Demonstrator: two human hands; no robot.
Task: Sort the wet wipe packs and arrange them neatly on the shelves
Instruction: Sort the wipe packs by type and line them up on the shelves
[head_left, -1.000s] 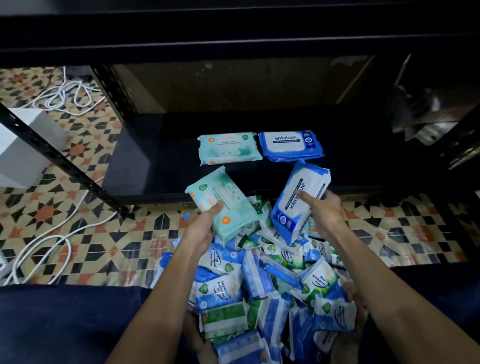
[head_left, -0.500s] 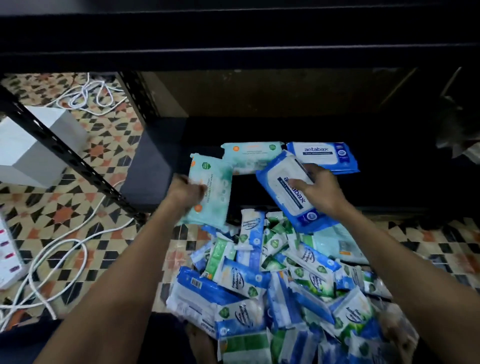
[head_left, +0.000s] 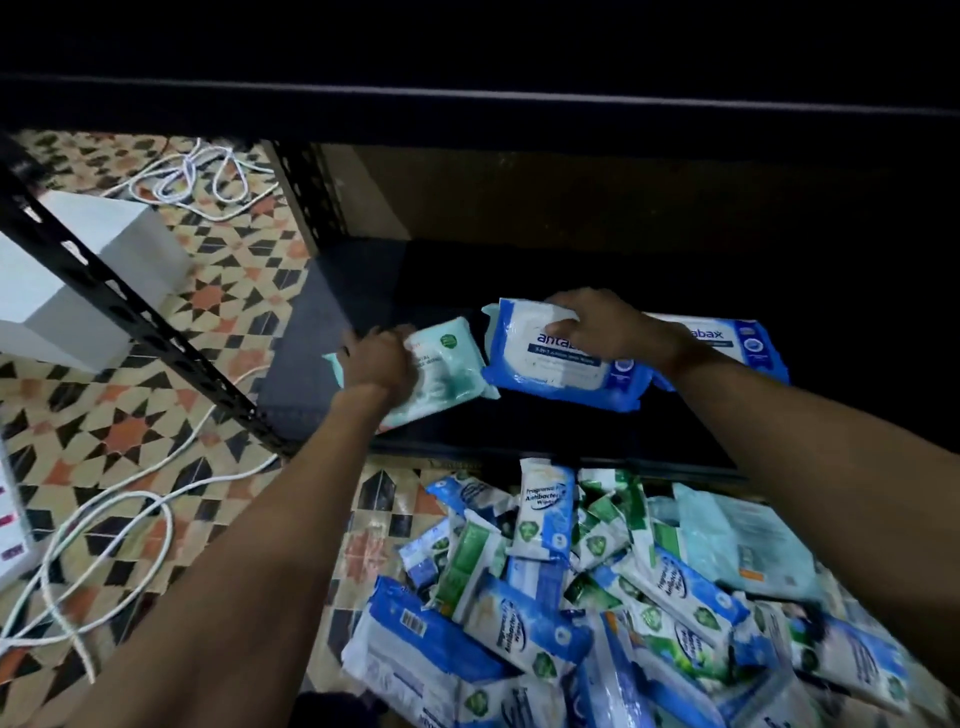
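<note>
A dark metal rack (head_left: 156, 332) fills the far half of the scene, its low black shelf (head_left: 332, 291) running from the middle out to the right, over a floor (head_left: 124, 431) of patterned tiles. On the near floor at the right lies a heap of wet wipe packs (head_left: 597, 597) in blue, white and green. To the left, white cable (head_left: 104, 525) loops across the tiles, and a white box (head_left: 83, 280) stands farther off beyond the rack's slanted post. On the shelf, the left hand (head_left: 379, 358) grips a pale green pack (head_left: 441, 364), fingers curled over its left end. Just right of it, the right hand (head_left: 602, 322) clamps down on a blue and white pack (head_left: 545, 358). Another blue pack (head_left: 737, 343) lies flat behind the right wrist.
</note>
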